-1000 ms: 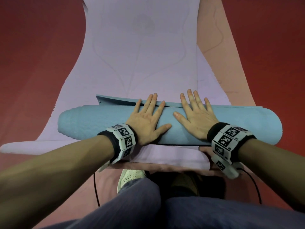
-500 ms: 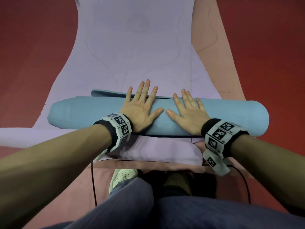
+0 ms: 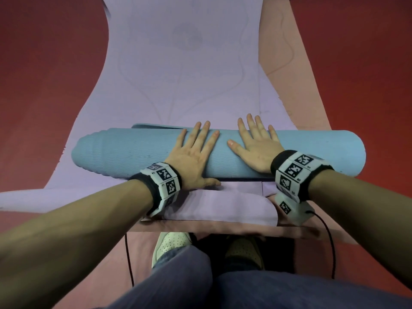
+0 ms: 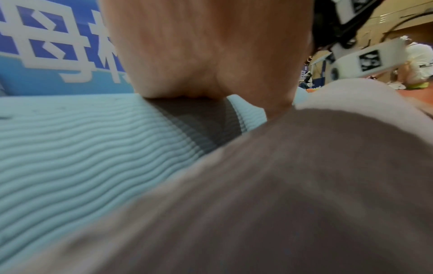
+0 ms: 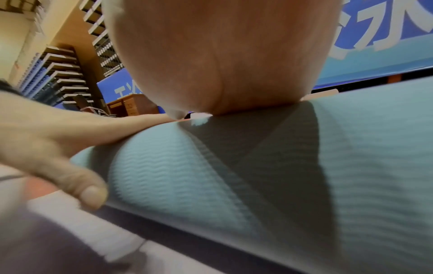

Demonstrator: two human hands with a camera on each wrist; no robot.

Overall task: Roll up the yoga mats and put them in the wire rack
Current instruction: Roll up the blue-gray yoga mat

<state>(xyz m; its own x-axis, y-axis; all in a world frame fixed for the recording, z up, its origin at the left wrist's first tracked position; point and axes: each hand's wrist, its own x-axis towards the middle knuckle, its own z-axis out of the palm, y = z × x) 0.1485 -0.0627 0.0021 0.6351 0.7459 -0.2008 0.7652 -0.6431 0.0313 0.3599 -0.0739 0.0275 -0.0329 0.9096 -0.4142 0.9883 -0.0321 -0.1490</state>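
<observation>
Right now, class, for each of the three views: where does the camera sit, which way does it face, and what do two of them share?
Head: on the head, looking down at the blue mat roll, left hand, right hand, forearms, legs.
Left wrist: under the left wrist, looking along the left palm over the blue roll.
Right wrist: under the right wrist, looking along the right palm.
Shared: the right wrist view also shows the left hand; both wrist views show the blue banner.
</observation>
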